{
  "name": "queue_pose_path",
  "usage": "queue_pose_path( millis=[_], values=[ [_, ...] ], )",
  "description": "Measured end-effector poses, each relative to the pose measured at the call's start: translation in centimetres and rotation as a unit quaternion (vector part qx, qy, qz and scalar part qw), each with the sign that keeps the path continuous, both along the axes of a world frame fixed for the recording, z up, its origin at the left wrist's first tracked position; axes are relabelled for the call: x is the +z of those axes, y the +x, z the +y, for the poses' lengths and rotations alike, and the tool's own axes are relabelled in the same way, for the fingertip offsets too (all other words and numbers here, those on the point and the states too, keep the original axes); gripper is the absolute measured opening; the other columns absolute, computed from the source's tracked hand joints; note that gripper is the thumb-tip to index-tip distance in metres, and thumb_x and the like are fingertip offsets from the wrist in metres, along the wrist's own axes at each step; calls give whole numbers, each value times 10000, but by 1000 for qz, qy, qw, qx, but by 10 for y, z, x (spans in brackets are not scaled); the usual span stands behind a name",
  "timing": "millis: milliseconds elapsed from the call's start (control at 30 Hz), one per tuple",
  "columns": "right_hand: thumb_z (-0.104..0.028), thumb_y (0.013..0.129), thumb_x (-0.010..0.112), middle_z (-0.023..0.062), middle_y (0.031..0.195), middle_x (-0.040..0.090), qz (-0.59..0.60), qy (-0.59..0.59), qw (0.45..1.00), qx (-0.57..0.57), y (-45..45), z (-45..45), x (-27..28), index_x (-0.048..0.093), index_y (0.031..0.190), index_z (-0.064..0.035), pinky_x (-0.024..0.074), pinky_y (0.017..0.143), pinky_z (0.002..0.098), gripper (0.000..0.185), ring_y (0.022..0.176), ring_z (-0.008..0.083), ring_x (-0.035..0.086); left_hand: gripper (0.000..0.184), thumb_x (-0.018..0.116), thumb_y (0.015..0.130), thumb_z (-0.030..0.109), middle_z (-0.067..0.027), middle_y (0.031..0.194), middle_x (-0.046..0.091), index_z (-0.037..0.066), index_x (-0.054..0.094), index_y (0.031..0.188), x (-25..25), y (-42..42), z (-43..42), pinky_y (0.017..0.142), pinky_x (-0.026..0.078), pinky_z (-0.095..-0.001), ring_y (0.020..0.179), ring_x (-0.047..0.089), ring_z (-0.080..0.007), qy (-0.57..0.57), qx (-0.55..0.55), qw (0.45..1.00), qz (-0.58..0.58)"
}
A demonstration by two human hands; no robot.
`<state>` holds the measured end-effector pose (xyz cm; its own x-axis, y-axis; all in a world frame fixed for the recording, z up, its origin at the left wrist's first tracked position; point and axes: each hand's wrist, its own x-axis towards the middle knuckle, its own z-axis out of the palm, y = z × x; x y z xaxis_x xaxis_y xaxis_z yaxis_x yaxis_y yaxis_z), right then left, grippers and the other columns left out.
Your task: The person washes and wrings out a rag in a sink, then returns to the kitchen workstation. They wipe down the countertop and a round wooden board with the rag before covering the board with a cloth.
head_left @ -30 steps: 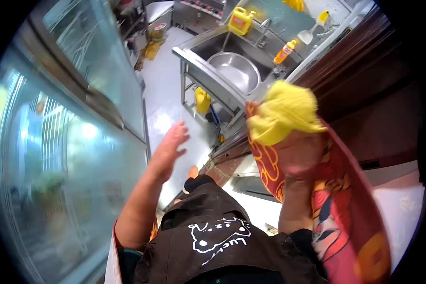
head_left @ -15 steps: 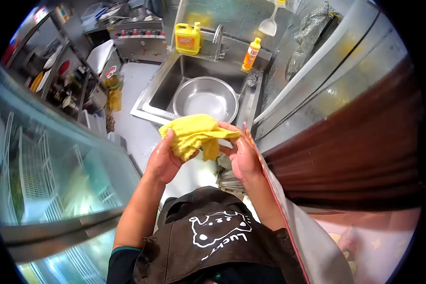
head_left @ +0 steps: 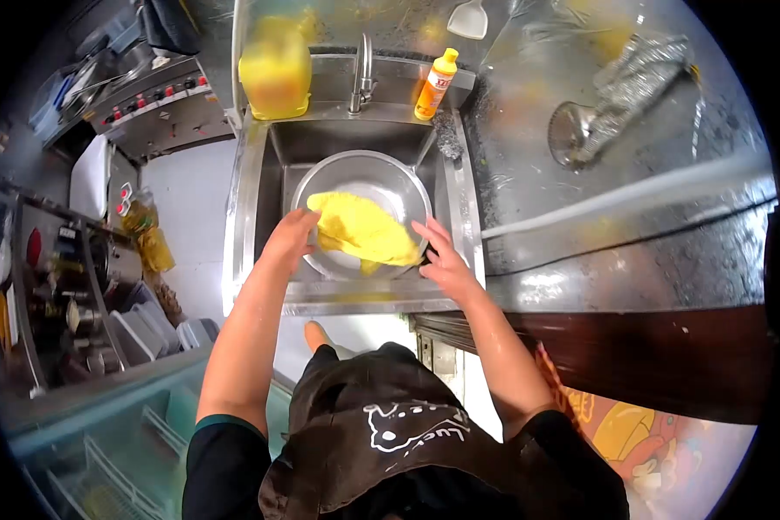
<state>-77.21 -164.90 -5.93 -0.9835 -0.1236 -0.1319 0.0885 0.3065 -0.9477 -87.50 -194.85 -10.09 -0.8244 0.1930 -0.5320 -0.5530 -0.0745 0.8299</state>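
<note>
A yellow cloth [head_left: 364,230] lies bunched over a round steel basin [head_left: 302,186], which stands in the steel sink [head_left: 273,147]. Beside the cloth's left end is my left hand [head_left: 288,241], fingertips at its edge with thumb and fingers apart. My right hand [head_left: 446,263] is at the opposite end, fingers spread by the basin's right rim. Neither hand shows a clear grip on the cloth. Whether the cloth rests on the basin's bottom or is just above it, I cannot tell.
Behind the sink stand a faucet [head_left: 363,78], a yellow jug [head_left: 275,78] and an orange bottle [head_left: 436,85]. A wire scrubber [head_left: 447,134] lies on the sink's right ledge. Right of it extends a metal counter [head_left: 529,208] with a foil-like wrapped item [head_left: 641,82]. A stove [head_left: 160,108] is at back left.
My hands have moved forward from in front of the sink to over the basin, taking the cloth along. They have come away from their hold on it. My view is now closer to the sink.
</note>
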Motion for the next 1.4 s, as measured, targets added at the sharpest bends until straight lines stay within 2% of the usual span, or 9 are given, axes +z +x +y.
queue_pose_path(
  millis=[300, 500, 600, 800, 967, 1100, 1200, 1267, 1400],
  values=[
    [-137, 773, 673, 221, 1572, 151, -139, 320, 937, 37, -161, -10, -192, 264, 1523, -232, 325, 1134, 421, 859, 1434, 384, 232, 565, 494, 985, 322, -106, 1445, 426, 74, 338, 1468, -104, -65, 1, 1035, 385, -479, 1341, 392, -293, 24, 73, 989, -129],
    [-310, 877, 607, 200, 1393, 428, -121, 440, 857, 241, -175, -64, -325, 505, 1314, -180, 409, 1036, 477, 467, 1260, 375, 460, 633, 443, 998, 394, -121, 1577, 219, 141, 216, 1532, -165, -91, 32, 1125, 238, -542, 1442, 210, -340, 35, 124, 971, -199],
    [-201, 940, 472, 134, 1127, 599, -183, 336, 923, -44, -197, -49, -311, 623, 1086, -122, 464, 924, 416, 225, 1109, 333, 547, 623, 420, 1006, 421, -115, 1584, 200, 138, 225, 1526, -197, -102, 43, 1119, 238, -559, 1453, 184, -332, 29, 125, 966, -224],
    [-88, 830, 624, 114, 979, 611, -65, -145, 985, -66, -185, -132, -266, 619, 950, -62, 477, 810, 364, 123, 892, 248, 603, 528, 371, 1021, 471, -152, 1321, 514, 61, 457, 1343, -260, -124, 51, 1041, 403, -497, 1208, 512, -327, 266, 126, 896, -333],
    [-283, 831, 708, 104, 863, 628, -3, -6, 1000, -5, -163, -171, -123, 573, 811, -83, 493, 789, 388, 243, 935, 299, 633, 376, 529, 992, 325, -114, 1049, 622, 36, 532, 1232, -208, -116, 40, 739, 515, -300, 909, 595, -198, 150, 184, 943, -232],
    [-375, 870, 621, 128, 785, 667, 64, 161, 976, -131, -209, -153, -203, 643, 732, -113, 510, 678, 475, 297, 716, 362, 649, 436, 405, 1015, 397, -92, 1016, 637, 61, 552, 1250, -249, -104, 53, 753, 515, -364, 860, 604, -236, 386, 201, 868, -238],
    [-220, 876, 604, 144, 831, 687, -19, 234, 965, -116, -247, -115, -202, 685, 887, -111, 528, 677, 451, 136, 768, 363, 666, 391, 405, 1026, 413, -94, 990, 650, 75, 599, 1058, -174, -113, 87, 675, 512, -369, 865, 627, -218, 86, 164, 954, -234],
    [-224, 876, 607, 152, 838, 686, 73, 163, 976, -123, -221, -136, -191, 678, 883, -102, 527, 684, 453, 141, 772, 374, 661, 409, 403, 1026, 409, -101, 1006, 654, 57, 591, 1114, -280, -111, 47, 677, 515, -378, 833, 636, -227, -188, -76, 977, 61],
    [-295, 912, 563, 171, 808, 668, 33, 269, 962, -15, -211, -120, -210, 631, 787, -88, 508, 677, 474, 251, 764, 393, 644, 448, 403, 1029, 429, -83, 971, 625, 34, 588, 1128, -188, -106, 81, 724, 505, -375, 848, 613, -215, 209, 228, 915, -258]
  ],
)
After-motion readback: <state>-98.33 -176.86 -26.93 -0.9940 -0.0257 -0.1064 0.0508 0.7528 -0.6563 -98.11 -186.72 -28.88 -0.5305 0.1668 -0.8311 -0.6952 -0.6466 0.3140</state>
